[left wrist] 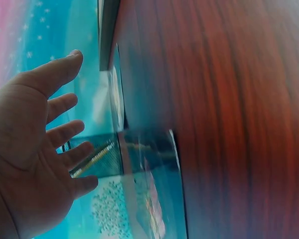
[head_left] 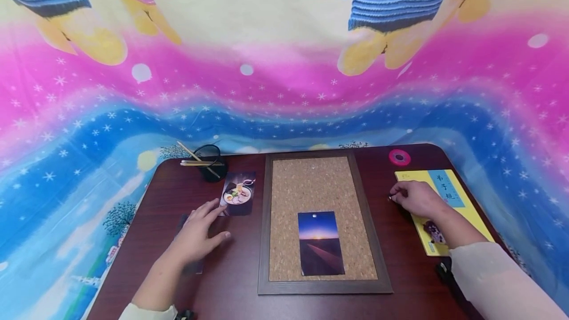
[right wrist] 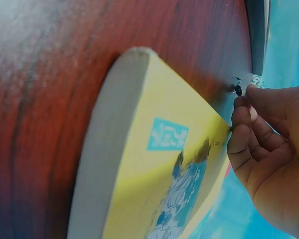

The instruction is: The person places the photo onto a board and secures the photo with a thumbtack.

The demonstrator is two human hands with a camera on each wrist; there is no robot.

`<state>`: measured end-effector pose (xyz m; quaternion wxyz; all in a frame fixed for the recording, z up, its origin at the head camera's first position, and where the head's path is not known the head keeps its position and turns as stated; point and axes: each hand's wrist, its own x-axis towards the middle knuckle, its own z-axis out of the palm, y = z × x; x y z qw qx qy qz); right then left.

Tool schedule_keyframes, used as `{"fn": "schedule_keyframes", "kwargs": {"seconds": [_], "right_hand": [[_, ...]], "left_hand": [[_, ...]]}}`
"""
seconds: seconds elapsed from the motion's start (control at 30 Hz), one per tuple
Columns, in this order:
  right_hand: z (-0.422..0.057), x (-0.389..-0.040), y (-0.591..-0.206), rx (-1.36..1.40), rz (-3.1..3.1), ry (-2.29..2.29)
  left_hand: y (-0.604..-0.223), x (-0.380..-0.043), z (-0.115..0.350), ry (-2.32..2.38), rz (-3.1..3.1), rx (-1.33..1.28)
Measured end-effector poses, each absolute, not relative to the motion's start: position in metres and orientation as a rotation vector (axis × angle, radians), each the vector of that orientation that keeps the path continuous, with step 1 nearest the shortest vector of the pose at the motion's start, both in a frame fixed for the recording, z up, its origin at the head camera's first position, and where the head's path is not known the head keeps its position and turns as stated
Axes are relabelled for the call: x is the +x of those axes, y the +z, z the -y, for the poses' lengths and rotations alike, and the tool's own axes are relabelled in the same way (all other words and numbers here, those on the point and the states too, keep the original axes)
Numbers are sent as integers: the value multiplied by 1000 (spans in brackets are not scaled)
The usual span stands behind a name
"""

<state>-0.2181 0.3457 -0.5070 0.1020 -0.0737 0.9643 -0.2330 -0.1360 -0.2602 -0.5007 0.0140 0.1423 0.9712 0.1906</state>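
My left hand [head_left: 200, 236] has its fingers spread and holds nothing. It hovers over a dark photo [head_left: 195, 267], mostly hidden beneath it, and its fingertips overlap the edge of a ramen bowl photo [head_left: 244, 209] in the head view. At the left edge of the yellow book [head_left: 462, 221], my right hand [head_left: 418, 200] has its fingers curled. Thumb and forefinger pinch a tiny dark pushpin [right wrist: 238, 90] low over the table. Between the hands lies a framed corkboard [head_left: 289, 186], with a sunset photo [head_left: 321, 246] fixed to its lower part by a silvery pushpin [head_left: 314, 216].
A black mesh pen holder [head_left: 214, 172] with several pencils stands at the back left. A pink tape roll [head_left: 399, 157] lies behind the book. Patterned cloth [head_left: 275, 88] hangs around the dark wooden table [head_left: 235, 270].
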Motion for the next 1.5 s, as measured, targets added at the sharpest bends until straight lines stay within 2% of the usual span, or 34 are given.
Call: {"fn": "schedule_keyframes", "kwargs": {"seconds": [0.87, 1.5], "right_hand": [[-339, -227, -508, -270, -2841, -600], [-337, -224, -511, -289, -2880, -591]], "left_hand": [[-510, -129, 338, 649, -2880, 385], [-514, -128, 348, 614, -2691, 367]]}}
